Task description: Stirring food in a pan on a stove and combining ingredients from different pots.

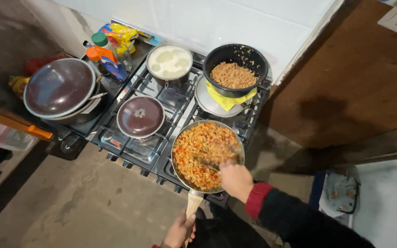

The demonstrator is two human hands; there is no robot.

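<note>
A metal frying pan (pixel 177 143) full of chopped orange and yellow food stands on the front right burner of the stove (pixel 136 154). My left hand (pixel 179 231) grips the pan's wooden handle (pixel 192 205) at the bottom of the view. My right hand (pixel 236 179), in a dark sleeve with a red cuff, holds a dark utensil (pixel 207 164) that reaches into the food and looks blurred.
A black bowl of brown mince (pixel 235 69) sits on a yellow cloth at the back right. A pot of white liquid (pixel 169 63) is back left, a lidded pot (pixel 140 116) front left. Bottles and packets (pixel 111 48) and a large lidded pan (pixel 59 88) stand left.
</note>
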